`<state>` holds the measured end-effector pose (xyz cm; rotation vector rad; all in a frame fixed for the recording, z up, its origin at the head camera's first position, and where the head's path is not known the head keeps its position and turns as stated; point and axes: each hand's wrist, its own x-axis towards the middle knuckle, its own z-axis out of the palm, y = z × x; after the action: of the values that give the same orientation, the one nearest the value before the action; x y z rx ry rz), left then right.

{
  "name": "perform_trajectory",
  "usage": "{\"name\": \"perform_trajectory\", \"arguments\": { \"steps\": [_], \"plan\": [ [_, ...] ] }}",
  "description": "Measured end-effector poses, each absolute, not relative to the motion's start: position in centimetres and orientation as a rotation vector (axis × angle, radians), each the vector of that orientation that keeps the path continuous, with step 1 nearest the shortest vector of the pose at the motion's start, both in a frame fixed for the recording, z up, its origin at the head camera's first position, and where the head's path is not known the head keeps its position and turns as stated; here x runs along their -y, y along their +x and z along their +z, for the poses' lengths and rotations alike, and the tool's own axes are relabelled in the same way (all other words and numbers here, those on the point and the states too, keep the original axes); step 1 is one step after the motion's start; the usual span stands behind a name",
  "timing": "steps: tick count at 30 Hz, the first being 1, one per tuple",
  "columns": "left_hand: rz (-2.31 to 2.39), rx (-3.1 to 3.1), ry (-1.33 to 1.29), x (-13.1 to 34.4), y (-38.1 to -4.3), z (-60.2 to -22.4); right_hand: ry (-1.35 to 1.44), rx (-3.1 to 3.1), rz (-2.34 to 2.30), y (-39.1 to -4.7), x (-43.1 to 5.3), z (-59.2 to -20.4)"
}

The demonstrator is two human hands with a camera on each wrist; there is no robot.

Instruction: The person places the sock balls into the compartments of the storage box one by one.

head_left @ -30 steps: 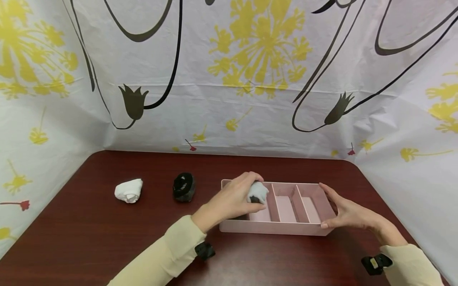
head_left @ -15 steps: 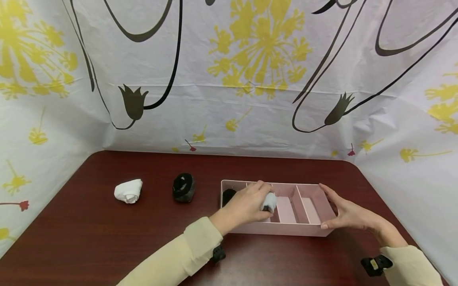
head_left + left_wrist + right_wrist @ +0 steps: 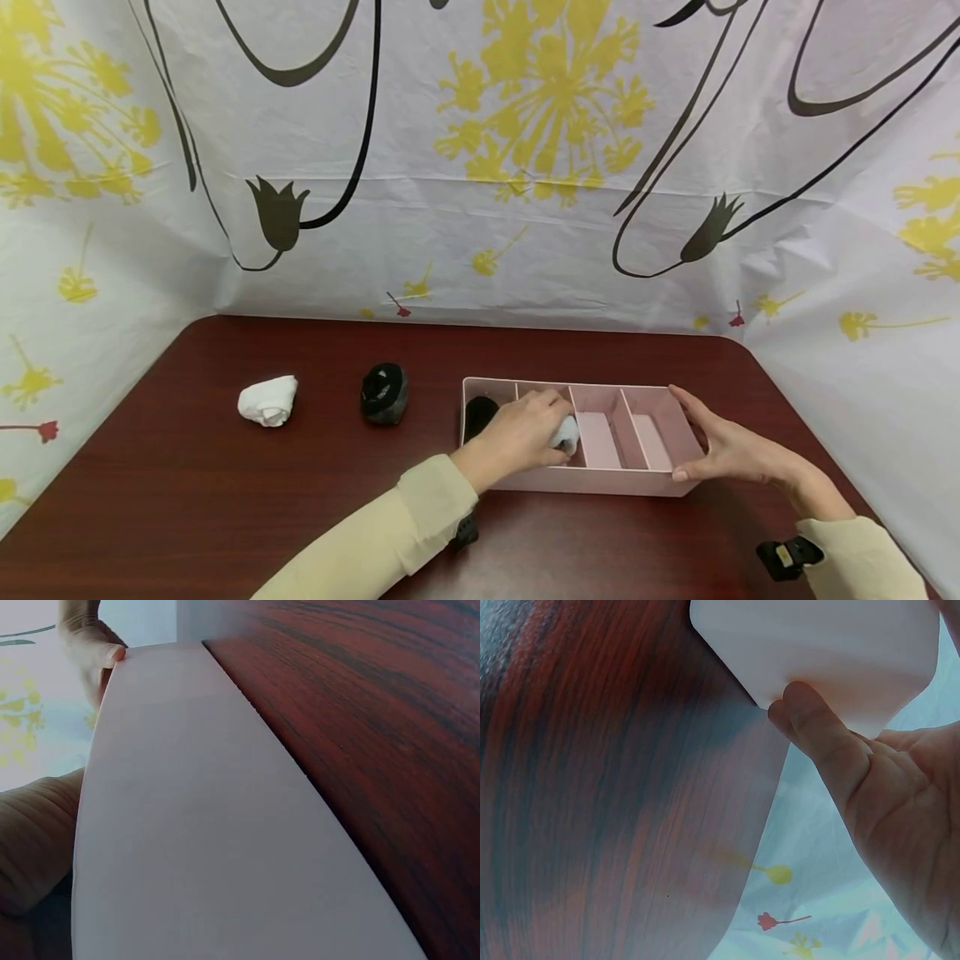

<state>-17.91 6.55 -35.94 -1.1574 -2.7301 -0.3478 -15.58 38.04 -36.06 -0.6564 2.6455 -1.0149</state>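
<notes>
A pink divided tray (image 3: 600,482) lies on the dark red table. My left hand (image 3: 551,427) reaches into its second compartment from the left and grips a pale grey rolled sock (image 3: 566,433), low against a divider. A black sock roll (image 3: 480,412) sits in the leftmost compartment. My right hand (image 3: 708,446) holds the tray's right end, thumb on the front corner and fingers along the end wall. The left wrist view is filled by the tray's outer wall (image 3: 210,825). In the right wrist view the thumb (image 3: 825,742) presses the tray's corner (image 3: 817,652).
On the table left of the tray lie a white sock roll (image 3: 268,400) and a black sock roll (image 3: 385,392). A flowered sheet (image 3: 480,167) walls in the back and both sides. The two right compartments hold nothing.
My left hand has lowered the grey sock from above the tray's rim down into the compartment, uncovering the black sock in the leftmost one. The right hand and tray stayed put.
</notes>
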Motion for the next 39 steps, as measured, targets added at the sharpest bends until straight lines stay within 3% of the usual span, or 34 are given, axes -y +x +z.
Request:
{"name": "perform_trajectory", "arguments": {
  "steps": [27, 39],
  "plan": [
    [0.071, 2.904, -1.049, -8.8, -18.4, -36.4, -0.661, -2.588, -1.097, -15.5, -38.0, -36.2],
    [0.022, 2.926, -1.065, -8.6, -18.2, -36.2, -0.671, -2.614, -1.066, -15.5, -38.0, -36.1]
  ]
}}
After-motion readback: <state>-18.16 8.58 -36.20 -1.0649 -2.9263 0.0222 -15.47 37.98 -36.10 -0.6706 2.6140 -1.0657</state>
